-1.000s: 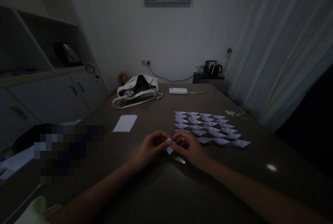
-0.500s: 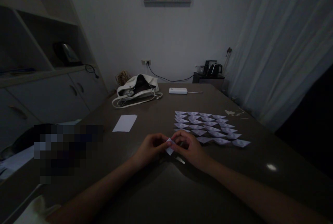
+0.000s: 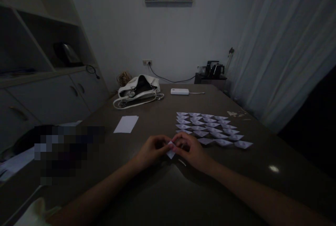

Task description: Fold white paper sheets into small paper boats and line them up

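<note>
A small piece of folded white paper (image 3: 170,154), diamond-shaped, is pinched between both my hands over the near part of the table. My left hand (image 3: 153,149) grips its left side with thumb and fingers. On the other side my right hand (image 3: 193,150) pinches it, thumb tips almost meeting at its upper part. The fingers hide the paper's top. Just beyond my right hand, several folded paper boats (image 3: 216,130) stand in rows. A stack of white paper sheets (image 3: 126,124) lies flat to the left, beyond my left hand.
Farther back on the table (image 3: 162,198) are a white handbag (image 3: 139,91) and a white power bank (image 3: 180,91) with a short cable. Paper scraps (image 3: 236,114) lie near the right edge. A dark bag (image 3: 34,136) and papers are at the left.
My hands stay almost in place. The folded paper between them has tilted slightly, its lower tip shifting a little down and left.
</note>
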### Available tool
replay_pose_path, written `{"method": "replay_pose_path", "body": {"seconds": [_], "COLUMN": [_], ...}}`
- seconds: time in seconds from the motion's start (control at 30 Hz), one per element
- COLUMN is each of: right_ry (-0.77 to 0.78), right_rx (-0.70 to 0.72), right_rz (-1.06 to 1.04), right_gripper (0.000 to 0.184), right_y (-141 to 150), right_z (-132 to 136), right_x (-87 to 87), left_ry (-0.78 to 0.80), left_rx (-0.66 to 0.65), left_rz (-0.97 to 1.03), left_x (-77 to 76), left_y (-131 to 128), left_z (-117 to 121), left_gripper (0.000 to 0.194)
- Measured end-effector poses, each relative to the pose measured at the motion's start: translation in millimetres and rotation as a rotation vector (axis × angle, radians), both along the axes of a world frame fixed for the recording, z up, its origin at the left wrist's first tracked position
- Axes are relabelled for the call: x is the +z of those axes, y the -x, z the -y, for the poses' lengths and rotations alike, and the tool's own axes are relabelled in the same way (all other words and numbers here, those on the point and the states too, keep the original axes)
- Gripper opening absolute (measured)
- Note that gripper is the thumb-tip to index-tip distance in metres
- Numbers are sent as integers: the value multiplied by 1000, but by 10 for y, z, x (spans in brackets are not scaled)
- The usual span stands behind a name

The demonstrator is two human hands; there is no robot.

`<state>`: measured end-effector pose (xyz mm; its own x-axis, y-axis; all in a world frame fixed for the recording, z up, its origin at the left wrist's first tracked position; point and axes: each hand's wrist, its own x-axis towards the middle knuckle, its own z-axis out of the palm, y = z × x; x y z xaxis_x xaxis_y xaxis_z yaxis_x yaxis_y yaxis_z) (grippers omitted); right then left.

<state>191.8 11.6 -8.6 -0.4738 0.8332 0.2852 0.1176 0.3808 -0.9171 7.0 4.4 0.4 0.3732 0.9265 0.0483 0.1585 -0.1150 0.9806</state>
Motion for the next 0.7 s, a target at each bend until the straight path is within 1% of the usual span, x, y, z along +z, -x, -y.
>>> {"method": "replay_pose_path", "body": {"seconds": [0.07,0.17,0.27,0.33,0.43,0.7], "right_ry": [11,52,97,105,95,12], "right_rx": [7,-12,-8,16,31,19], "right_rz": [-8,-23,-17,5,38,89], "right_gripper": [22,23,19,24,30,29], "right_y": [0,-2,-3,-1,3,3], "right_z": [0,1,-5,-14,-20,16], "right_x": [-1,0,-4,-11,-20,24], "left_ry": [-12,-35,-42,-42,-53,-113], "left_rx": [-6,31,73,92,97,139], "left_rz": [15,32,64,71,65,-21], "left_x": [8,26,43,48,47,29], "left_y": [-5,-14,-12,-7,-8,-29], "left_z": [5,15,21,23,25,38], "left_gripper": [31,29,29,29,28,32]}}
